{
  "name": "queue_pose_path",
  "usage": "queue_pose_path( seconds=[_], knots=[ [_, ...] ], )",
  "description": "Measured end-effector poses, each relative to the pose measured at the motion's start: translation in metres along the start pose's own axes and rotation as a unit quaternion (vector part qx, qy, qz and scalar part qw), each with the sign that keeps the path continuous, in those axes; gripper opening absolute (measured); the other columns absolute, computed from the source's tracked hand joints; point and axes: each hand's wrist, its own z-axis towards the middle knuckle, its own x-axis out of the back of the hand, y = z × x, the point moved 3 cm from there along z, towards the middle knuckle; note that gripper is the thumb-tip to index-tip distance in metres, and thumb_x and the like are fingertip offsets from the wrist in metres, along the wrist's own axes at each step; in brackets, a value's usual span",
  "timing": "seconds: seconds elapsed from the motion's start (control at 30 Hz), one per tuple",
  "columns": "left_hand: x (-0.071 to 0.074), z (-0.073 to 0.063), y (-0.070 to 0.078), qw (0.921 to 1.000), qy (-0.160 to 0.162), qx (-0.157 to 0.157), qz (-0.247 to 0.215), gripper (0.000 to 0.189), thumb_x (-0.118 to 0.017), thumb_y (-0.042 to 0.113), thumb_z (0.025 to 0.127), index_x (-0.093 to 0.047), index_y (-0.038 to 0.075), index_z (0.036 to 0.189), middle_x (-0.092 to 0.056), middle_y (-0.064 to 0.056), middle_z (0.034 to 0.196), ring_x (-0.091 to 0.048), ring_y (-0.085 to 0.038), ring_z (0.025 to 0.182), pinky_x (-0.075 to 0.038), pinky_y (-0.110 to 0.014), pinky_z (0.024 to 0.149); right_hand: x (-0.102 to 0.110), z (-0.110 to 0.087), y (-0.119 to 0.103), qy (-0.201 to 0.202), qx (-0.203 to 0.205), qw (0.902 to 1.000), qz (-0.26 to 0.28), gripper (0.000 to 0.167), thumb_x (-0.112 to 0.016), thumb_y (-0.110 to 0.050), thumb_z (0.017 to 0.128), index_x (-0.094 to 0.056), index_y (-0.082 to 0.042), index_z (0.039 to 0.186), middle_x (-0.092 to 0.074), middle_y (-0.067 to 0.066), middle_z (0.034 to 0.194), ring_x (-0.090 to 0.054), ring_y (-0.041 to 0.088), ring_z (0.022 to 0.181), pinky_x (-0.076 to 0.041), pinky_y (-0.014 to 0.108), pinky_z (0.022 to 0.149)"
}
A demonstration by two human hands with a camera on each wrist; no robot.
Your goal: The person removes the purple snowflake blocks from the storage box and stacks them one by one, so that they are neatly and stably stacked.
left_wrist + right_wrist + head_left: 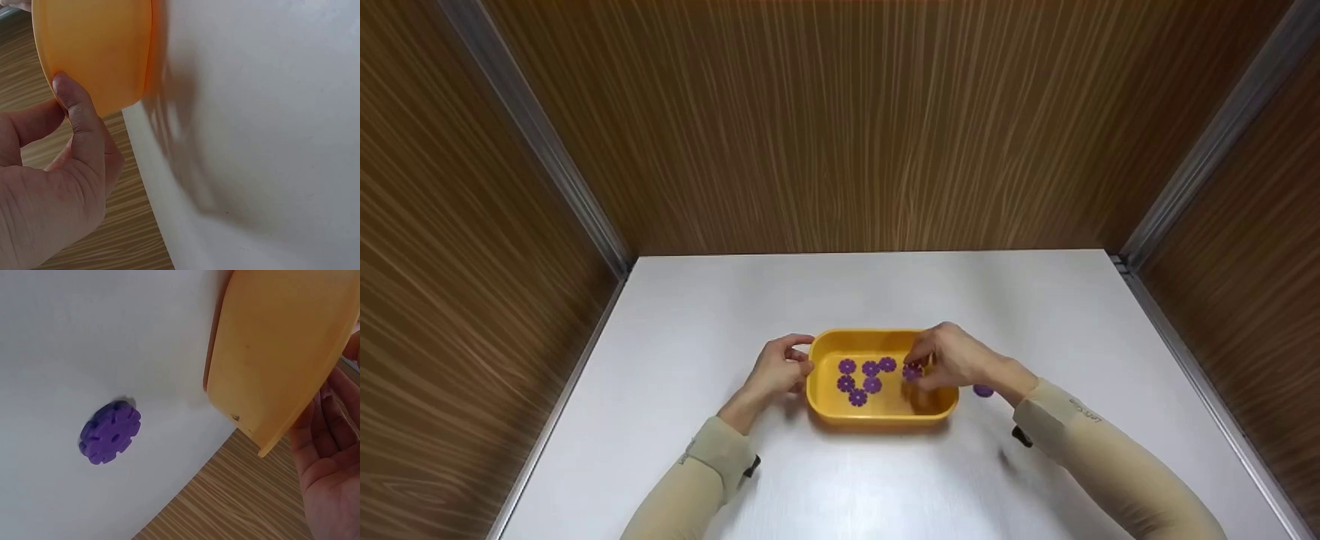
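A yellow tray (883, 418) with rounded corners stands on the white table. Several purple interlocking discs (871, 385), round with notched edges, lie flat in its left and middle part. My left hand (771, 369) holds the tray's left end, its thumb pressed on the outer wall (107, 50). My right hand (956, 358) reaches over the right rim into the tray. Its thumb and fingers pinch a purple interlocking disc (912, 373) at the tray's right part; the fingertips are hidden behind the tray wall (281, 349) in the right wrist view.
Outside the tray on the right, more purple discs (112, 433), seemingly stacked, lie on the table (67, 337), partly under my right wrist in the head view. Brown wood-grain panels (870, 127) enclose the table at the back and both sides, with metal strips (547, 142) at the corners.
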Motion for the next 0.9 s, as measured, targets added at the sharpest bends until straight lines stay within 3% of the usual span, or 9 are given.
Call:
queue_pose_path(
  seconds=[0.13, 0.4, 0.5, 0.67, 0.9],
  knots=[
    [0.000, 0.001, 0.000, 1.0000, 0.000, -0.002, 0.002, 0.053, -0.071, 0.000, 0.097, -0.070, 0.011, 0.149, -0.065, -0.008, 0.106, -0.061, -0.018, 0.071, -0.063, -0.030, 0.063, 0.004, -0.005, 0.002, 0.012, -0.001, 0.9999, 0.004, 0.032, -0.095, -0.015, 0.083, -0.089, -0.008, 0.114, -0.085, 0.005, 0.102, -0.079, 0.025, 0.087, -0.066, 0.023, 0.078],
    [-0.001, 0.001, 0.000, 1.0000, 0.004, -0.002, 0.006, 0.053, -0.070, -0.001, 0.097, -0.070, 0.011, 0.148, -0.064, -0.007, 0.105, -0.060, -0.017, 0.070, -0.061, -0.028, 0.062, 0.013, -0.014, 0.003, 0.038, 0.008, 0.9992, -0.006, 0.028, -0.096, -0.014, 0.082, -0.090, -0.010, 0.110, -0.083, 0.005, 0.099, -0.077, 0.025, 0.086, -0.072, 0.041, 0.081],
    [-0.001, 0.000, 0.000, 1.0000, 0.005, -0.002, 0.008, 0.053, -0.071, -0.001, 0.097, -0.070, 0.010, 0.149, -0.064, -0.008, 0.106, -0.060, -0.017, 0.070, -0.062, -0.029, 0.062, 0.015, -0.017, 0.005, 0.046, 0.012, 0.9988, -0.009, 0.027, -0.095, -0.014, 0.083, -0.090, -0.008, 0.109, -0.083, 0.005, 0.098, -0.078, 0.026, 0.086, -0.072, 0.038, 0.083],
    [-0.001, 0.000, 0.000, 0.9999, 0.006, -0.004, 0.009, 0.053, -0.071, -0.001, 0.098, -0.070, 0.010, 0.149, -0.065, -0.008, 0.106, -0.060, -0.016, 0.069, -0.063, -0.029, 0.062, 0.020, -0.022, 0.010, 0.058, 0.022, 0.9980, -0.011, 0.024, -0.093, -0.016, 0.084, -0.090, -0.010, 0.107, -0.082, 0.005, 0.095, -0.077, 0.030, 0.081, -0.066, 0.025, 0.073],
    [-0.001, 0.001, 0.000, 0.9999, 0.003, -0.005, 0.009, 0.052, -0.072, 0.000, 0.098, -0.070, 0.010, 0.149, -0.065, -0.008, 0.106, -0.061, -0.016, 0.069, -0.064, -0.029, 0.063, 0.024, -0.030, 0.015, 0.072, 0.032, 0.9968, -0.014, 0.026, -0.093, -0.014, 0.081, -0.090, -0.009, 0.107, -0.081, 0.004, 0.093, -0.075, 0.022, 0.077, -0.063, 0.021, 0.067]
  ],
)
